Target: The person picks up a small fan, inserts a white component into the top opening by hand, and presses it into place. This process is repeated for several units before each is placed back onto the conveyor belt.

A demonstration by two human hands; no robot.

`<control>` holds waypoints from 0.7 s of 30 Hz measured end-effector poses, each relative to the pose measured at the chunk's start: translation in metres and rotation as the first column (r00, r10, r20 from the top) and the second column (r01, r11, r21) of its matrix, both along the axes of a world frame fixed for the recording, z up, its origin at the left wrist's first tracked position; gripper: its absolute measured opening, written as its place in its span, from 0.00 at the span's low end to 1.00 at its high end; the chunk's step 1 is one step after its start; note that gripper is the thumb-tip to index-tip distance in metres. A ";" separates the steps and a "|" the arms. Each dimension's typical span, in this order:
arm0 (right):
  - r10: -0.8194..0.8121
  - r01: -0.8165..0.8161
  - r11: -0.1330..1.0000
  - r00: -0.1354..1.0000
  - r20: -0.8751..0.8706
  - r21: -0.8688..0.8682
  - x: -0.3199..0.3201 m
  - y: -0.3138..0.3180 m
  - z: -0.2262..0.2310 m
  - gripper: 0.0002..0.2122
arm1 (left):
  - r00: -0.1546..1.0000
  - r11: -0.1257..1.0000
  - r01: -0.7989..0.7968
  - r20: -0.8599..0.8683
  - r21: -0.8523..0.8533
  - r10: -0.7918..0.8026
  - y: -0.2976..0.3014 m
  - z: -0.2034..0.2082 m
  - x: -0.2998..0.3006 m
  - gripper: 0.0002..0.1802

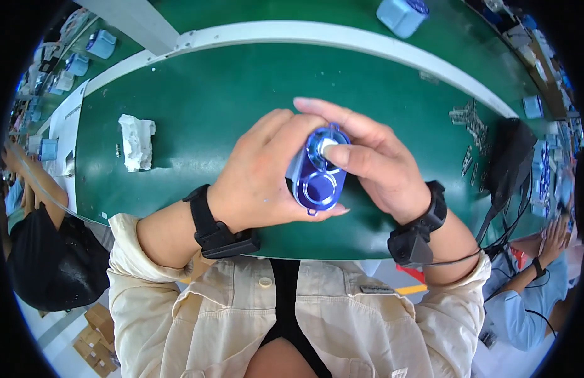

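Observation:
Above the green table [210, 82] I hold a shiny blue plastic casing [319, 173] with two round rings on its upper face and a small loop at each end. My left hand [260, 167] is wrapped round its left side, with fingertips showing beyond its near end. My right hand [380, 157] closes on the far ring from the right. Its thumb presses a small white piece [328, 143] in that ring, and its other fingers reach behind the casing. What lies under the casing is hidden.
A crumpled white wad [137, 142] lies to the left, beside a tiny metal part [118, 150]. Small metal pieces [469, 123] are scattered at right, near a black bag-like object [511, 154] and cables. A white rail [273, 31] bounds the far side. People sit on both sides.

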State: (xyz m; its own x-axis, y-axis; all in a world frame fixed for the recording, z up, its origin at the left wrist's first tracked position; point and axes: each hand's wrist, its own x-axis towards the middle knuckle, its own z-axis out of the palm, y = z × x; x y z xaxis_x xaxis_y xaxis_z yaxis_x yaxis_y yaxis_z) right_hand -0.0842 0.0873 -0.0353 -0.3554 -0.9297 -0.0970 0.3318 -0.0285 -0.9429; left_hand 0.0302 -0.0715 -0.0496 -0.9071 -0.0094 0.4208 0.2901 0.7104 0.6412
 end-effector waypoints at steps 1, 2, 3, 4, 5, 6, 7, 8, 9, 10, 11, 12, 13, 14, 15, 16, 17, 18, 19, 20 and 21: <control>0.015 -0.015 1.000 0.999 -0.030 -0.001 0.002 -0.006 0.002 0.26 | 1.000 1.000 -0.017 0.011 -0.014 0.017 0.001 0.003 0.005 0.47; -0.012 0.013 1.000 0.998 -0.054 0.003 0.006 -0.009 0.000 0.24 | 0.999 0.997 -0.051 0.014 -0.050 0.051 0.001 0.002 0.009 0.46; -0.034 0.035 0.999 0.996 -0.077 0.002 0.011 -0.006 0.000 0.22 | 0.998 0.999 -0.048 -0.036 -0.008 0.048 0.003 -0.004 0.011 0.46; -0.056 0.058 0.998 0.996 -0.070 0.028 0.016 -0.007 0.001 0.22 | 0.995 0.998 -0.062 -0.081 0.015 0.063 0.005 -0.011 0.014 0.46; -0.077 0.081 0.995 0.995 -0.064 0.062 0.019 -0.007 0.000 0.22 | 0.995 0.998 -0.059 -0.074 0.039 0.061 0.006 -0.014 0.017 0.46; -0.139 0.147 0.987 0.986 -0.097 0.072 0.022 0.001 0.003 0.22 | 0.996 0.996 -0.029 -0.081 0.085 0.036 0.012 -0.016 0.013 0.46; -0.200 0.211 0.974 0.972 -0.126 0.078 0.023 0.004 0.003 0.22 | 0.997 0.995 -0.017 -0.069 0.102 0.024 0.014 -0.018 0.009 0.45; -0.241 0.248 0.968 0.964 -0.108 0.050 0.022 0.010 -0.002 0.21 | 0.999 0.991 0.007 -0.053 0.133 0.000 0.019 -0.021 0.006 0.45; -0.288 0.292 0.956 0.954 -0.083 0.038 0.023 0.014 -0.004 0.21 | 0.997 0.993 -0.031 -0.069 0.114 0.039 0.020 -0.020 0.006 0.45; -0.254 0.256 0.966 0.963 -0.092 0.018 0.023 0.012 -0.006 0.21 | 0.996 0.993 -0.038 -0.076 0.112 0.046 0.020 -0.020 0.007 0.44; -0.251 0.252 0.968 0.966 -0.067 0.016 0.023 0.010 -0.006 0.21 | 0.995 0.993 -0.038 -0.083 0.113 0.047 0.019 -0.019 0.008 0.43; -0.251 0.252 0.968 0.967 -0.041 0.018 0.022 0.007 -0.007 0.21 | 0.995 0.993 -0.033 -0.089 0.116 0.043 0.018 -0.020 0.009 0.42; -0.254 0.255 0.967 0.967 -0.014 0.024 0.022 0.005 -0.008 0.21 | 0.993 0.993 -0.054 -0.099 0.108 0.065 0.017 -0.021 0.011 0.42; -0.238 0.238 0.971 0.971 -0.026 0.011 0.021 0.001 -0.008 0.21 | 0.995 0.993 -0.051 -0.078 0.107 0.059 0.015 -0.021 0.010 0.42; -0.232 0.232 0.972 0.973 0.008 0.032 0.021 -0.003 -0.008 0.24 | 0.997 0.993 -0.046 -0.054 0.108 0.052 0.013 -0.022 0.009 0.43; -0.236 0.234 0.971 0.971 0.027 0.049 0.023 -0.003 -0.004 0.26 | 0.998 0.994 -0.030 -0.045 0.110 0.035 0.013 -0.021 0.008 0.43; -0.241 0.237 0.969 0.969 0.048 0.067 0.025 -0.003 -0.001 0.29 | 0.997 0.994 -0.032 -0.071 0.104 0.040 0.012 -0.020 0.007 0.43; -0.237 0.235 0.970 0.971 0.026 0.055 0.028 -0.004 -0.001 0.29 | 0.994 0.987 -0.027 -0.096 0.157 0.042 0.012 -0.020 0.006 0.43; -0.215 0.214 0.976 0.976 -0.015 -0.033 0.030 -0.006 -0.008 0.32 | 0.993 0.977 -0.025 -0.107 0.213 0.048 0.011 -0.023 0.004 0.44; -0.196 0.189 0.975 0.979 -0.057 -0.121 0.033 -0.009 -0.011 0.34 | 0.992 0.963 -0.021 -0.117 0.268 0.054 0.009 -0.025 0.001 0.45; -0.181 0.157 0.966 0.978 -0.101 -0.206 0.034 -0.011 -0.012 0.37 | 0.990 0.963 -0.023 -0.127 0.267 0.059 0.007 -0.027 -0.001 0.45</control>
